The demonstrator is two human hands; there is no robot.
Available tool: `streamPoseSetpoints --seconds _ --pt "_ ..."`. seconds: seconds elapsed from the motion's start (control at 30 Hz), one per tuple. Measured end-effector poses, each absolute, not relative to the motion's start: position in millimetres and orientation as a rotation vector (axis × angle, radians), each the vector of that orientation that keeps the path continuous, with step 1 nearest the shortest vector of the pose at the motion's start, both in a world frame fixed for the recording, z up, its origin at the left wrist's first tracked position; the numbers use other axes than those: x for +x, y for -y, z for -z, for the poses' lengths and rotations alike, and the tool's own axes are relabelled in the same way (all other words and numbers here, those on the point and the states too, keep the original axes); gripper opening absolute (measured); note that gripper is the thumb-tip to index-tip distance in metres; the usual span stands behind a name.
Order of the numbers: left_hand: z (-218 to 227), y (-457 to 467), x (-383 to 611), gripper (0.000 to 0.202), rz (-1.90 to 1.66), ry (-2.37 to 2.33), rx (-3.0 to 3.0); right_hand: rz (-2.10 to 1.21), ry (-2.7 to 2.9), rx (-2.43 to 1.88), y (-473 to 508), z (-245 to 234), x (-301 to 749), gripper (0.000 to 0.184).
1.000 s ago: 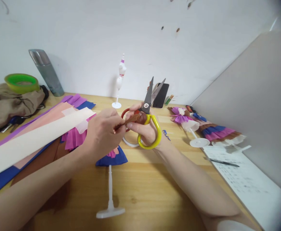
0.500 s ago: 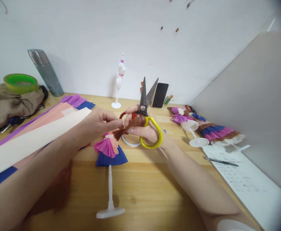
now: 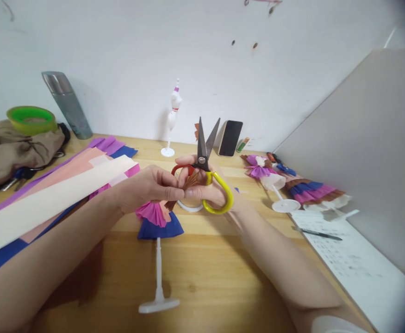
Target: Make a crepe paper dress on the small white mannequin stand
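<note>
My left hand is closed, its thumb and fingers pinching a small bunch of pleated brown crepe paper. My right hand is wrapped around scissors with one yellow and one red handle; the blades point up and are spread apart. The right thumb and fingertips also press on the brown paper. Just below the hands stands a small white dress form on a stand. It wears a blue paper skirt under a pink and peach pleated layer; its upper part is hidden by my left hand.
Crepe paper strips lie on the left beside a brown cloth and green tape roll. A flask, bare dress form and phone stand behind. Dressed forms and a written sheet lie right.
My left hand has moved slightly right along the brown paper, closer to my right fingers. The scissors have shifted a little left and down, blades still apart.
</note>
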State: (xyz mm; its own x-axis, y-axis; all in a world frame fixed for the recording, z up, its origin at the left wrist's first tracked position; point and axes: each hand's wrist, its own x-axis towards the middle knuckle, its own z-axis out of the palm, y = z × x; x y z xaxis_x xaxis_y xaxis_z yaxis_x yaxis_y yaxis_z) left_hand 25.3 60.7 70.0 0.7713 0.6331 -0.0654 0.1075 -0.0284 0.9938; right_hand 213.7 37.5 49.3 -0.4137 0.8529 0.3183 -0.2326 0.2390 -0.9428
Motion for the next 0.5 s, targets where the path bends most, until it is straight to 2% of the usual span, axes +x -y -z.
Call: streamPoseSetpoints --seconds 0.1,0.33,0.5 --pt "-68 -61 27 0.03 -0.496 -0.641 1.545 -1.369 1.49 -0.618 -39 -46 213 0.056" --pt "-79 -55 34 0.03 -0.674 -0.767 1.532 -1.233 1.393 -0.776 -44 -44 209 0.061" --pt "-79 -55 35 0.03 -0.885 -0.903 1.597 -1.158 1.35 -0.85 -47 -41 209 0.053"
